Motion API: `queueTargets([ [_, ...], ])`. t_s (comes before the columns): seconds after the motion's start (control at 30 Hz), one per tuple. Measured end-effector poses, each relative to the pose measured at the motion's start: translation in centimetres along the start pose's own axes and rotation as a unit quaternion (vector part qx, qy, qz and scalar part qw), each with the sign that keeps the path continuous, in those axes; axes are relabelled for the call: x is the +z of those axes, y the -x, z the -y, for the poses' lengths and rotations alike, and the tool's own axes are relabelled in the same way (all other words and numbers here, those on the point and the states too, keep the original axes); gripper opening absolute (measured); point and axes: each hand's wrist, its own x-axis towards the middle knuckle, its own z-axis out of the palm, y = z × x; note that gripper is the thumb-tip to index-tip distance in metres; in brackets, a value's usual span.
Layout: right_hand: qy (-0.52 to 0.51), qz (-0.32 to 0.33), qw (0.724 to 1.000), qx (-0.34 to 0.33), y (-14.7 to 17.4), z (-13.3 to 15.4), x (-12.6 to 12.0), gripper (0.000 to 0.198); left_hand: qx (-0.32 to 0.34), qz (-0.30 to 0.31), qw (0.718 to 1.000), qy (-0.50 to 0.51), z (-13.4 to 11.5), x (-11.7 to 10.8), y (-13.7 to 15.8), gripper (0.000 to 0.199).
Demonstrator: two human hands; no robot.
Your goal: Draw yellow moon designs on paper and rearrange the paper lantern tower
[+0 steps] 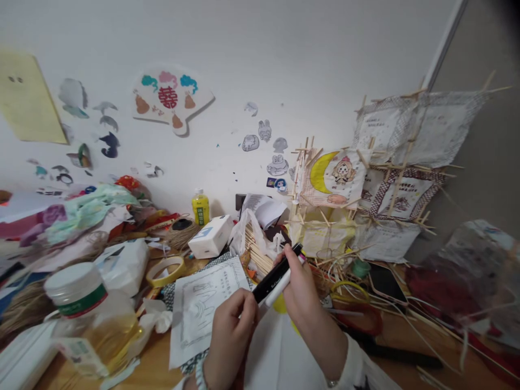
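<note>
My left hand (234, 324) is closed at the lower end of a black marker pen (271, 279). My right hand (303, 292) grips the same pen nearer its upper end, together with a white marker pen (280, 288) that lies alongside it. Both pens slant up to the right, above a blank white sheet (270, 352) in front of me. Left of that sheet is a paper with a line drawing (203, 303) on a patterned backing. My fingers partly hide the ends of the pens.
A clear jar of yellow liquid (95, 325), a tape roll (166, 271), a white box (211, 236) and a yellow-labelled bottle (200, 207) stand to the left. Wooden sticks (258, 246) lie behind my hands. Stick-framed drawings (335, 176), a phone (387, 284) and yellow-handled scissors (350, 290) are at right.
</note>
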Motion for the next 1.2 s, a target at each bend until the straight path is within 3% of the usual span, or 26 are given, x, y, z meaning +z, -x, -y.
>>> queueTargets([
  [0.23, 0.103, 0.021, 0.994, 0.004, -1.0, 0.4, -0.9, 0.034, -0.079, -0.019, 0.989, 0.126, -0.3, -0.7, -1.3, 0.034],
  [0.43, 0.302, 0.139, 0.942, -0.043, -0.2, 2.5, -0.7, 0.022, -0.122, 0.005, 0.956, 0.266, 1.2, -0.3, -2.1, 0.034],
  [0.63, 0.255, 0.191, 0.948, 0.008, 0.0, 3.0, -0.8, 0.024, -0.155, 0.006, 0.923, 0.351, 1.2, -0.3, -2.2, 0.037],
  [0.8, 0.259, 0.197, 0.946, 0.002, -0.5, 2.9, -1.3, 0.028, -0.168, 0.008, 0.912, 0.375, 1.3, -0.1, -2.3, 0.038],
  [0.93, 0.252, 0.213, 0.944, -0.002, -0.8, 2.7, -1.5, 0.032, -0.170, 0.003, 0.921, 0.350, 1.4, -0.3, -2.2, 0.041],
  [1.1, 0.188, 0.206, 0.960, 0.036, -0.6, 2.0, -1.3, 0.036, -0.148, 0.005, 0.960, 0.235, 1.2, -0.7, -2.6, 0.038],
  [1.2, 0.130, 0.220, 0.964, 0.073, -0.1, 1.5, -0.9, 0.036, -0.149, 0.037, 0.949, 0.275, 1.2, -0.2, -2.4, 0.045],
])
